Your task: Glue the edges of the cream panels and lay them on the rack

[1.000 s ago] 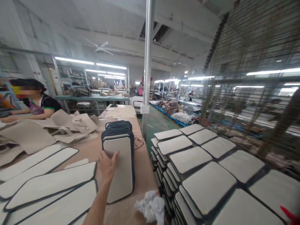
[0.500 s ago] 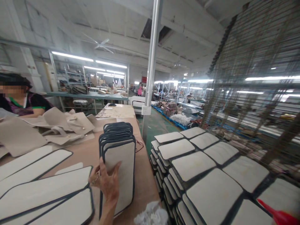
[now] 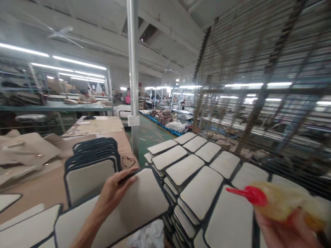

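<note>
My left hand (image 3: 113, 193) grips the upper edge of a cream panel with a dark border (image 3: 144, 199), which is tilted above the table. Behind it, a stack of similar dark-edged panels (image 3: 90, 175) stands on the brown tabletop. At the lower right, my right hand (image 3: 287, 224) is wrapped round a bottle (image 3: 287, 199) of yellowish contents with a red pointed nozzle, its tip pointing left over layered rows of cream panels (image 3: 201, 193). A crumpled white cloth or plastic (image 3: 150, 236) shows below the held panel.
More panels (image 3: 31, 224) lie at the lower left. Beige fabric pieces (image 3: 23, 151) are heaped beyond them. Glasses (image 3: 128, 161) rest by the table's right edge, near a metal post (image 3: 134, 75) with a socket box. A wire rack (image 3: 258, 79) rises at the right.
My left hand has moved a panel away from the standing stack, rightward and tilted. My right hand and the bottle have come into view, where only the red nozzle showed. The view has turned right.
</note>
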The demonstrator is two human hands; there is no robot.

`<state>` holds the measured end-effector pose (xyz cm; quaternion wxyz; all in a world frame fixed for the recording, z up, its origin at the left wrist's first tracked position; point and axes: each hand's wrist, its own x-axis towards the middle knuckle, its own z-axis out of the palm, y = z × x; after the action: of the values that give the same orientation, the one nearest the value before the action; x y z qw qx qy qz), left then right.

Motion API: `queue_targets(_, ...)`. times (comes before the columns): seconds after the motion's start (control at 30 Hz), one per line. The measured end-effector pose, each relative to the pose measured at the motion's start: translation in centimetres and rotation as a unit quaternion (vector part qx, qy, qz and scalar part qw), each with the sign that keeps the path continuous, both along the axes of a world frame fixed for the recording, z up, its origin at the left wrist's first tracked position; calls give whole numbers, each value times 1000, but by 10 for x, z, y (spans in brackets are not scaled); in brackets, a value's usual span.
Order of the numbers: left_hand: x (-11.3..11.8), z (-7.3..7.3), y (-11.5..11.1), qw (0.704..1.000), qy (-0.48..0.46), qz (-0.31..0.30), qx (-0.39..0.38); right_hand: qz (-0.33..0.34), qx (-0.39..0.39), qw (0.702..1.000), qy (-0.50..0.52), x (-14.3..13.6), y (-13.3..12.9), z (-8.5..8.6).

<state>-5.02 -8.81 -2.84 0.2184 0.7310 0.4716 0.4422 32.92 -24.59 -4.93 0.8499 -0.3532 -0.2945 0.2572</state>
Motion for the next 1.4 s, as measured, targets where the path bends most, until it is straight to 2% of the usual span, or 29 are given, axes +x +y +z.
queue_targets(0.07, 26, 20, -4, 989, 68, -128, -23, -59, -12, 997, 46, -7, -1, 27)
queue_targets(0.1, 39, 29, -7, 976, 99, -192, -22, -67, 8, 997, 47, -11, -2, 40)
queue_targets(0.17, 64, 46, -13, 938, 152, -312, -1, -41, 28, 999, 22, -18, -6, 63)
queue_targets(0.23, 87, 60, -19, 891, 192, -409, 34, -6, 36, 999, -19, -21, -15, 79)
queue_targets(0.33, 115, 79, -31, 831, 221, -504, 79, 36, 18, 996, -78, -17, -34, 91)
queue_targets(0.43, 136, 96, -46, 784, 239, -565, 90, 39, -6, 993, -114, -10, -54, 96)
queue_targets(0.63, 161, 117, -75, 726, 281, -625, 58, 22, -21, 991, -128, -1, -82, 104)
queue_targets(0.87, 172, 124, -91, 695, 301, -651, 45, 44, -33, 989, -137, -1, -98, 110)
queue_targets(1.03, 173, 126, -99, 687, 311, -656, 33, 61, -20, 988, -140, -1, -101, 113)
queue_targets(1.27, 172, 125, -103, 700, 300, -648, 3, 77, -39, 986, -143, 1, -108, 111)
queue_targets(1.4, 170, 123, -101, 705, 298, -643, -4, 53, -17, 988, -147, 1, -105, 110)
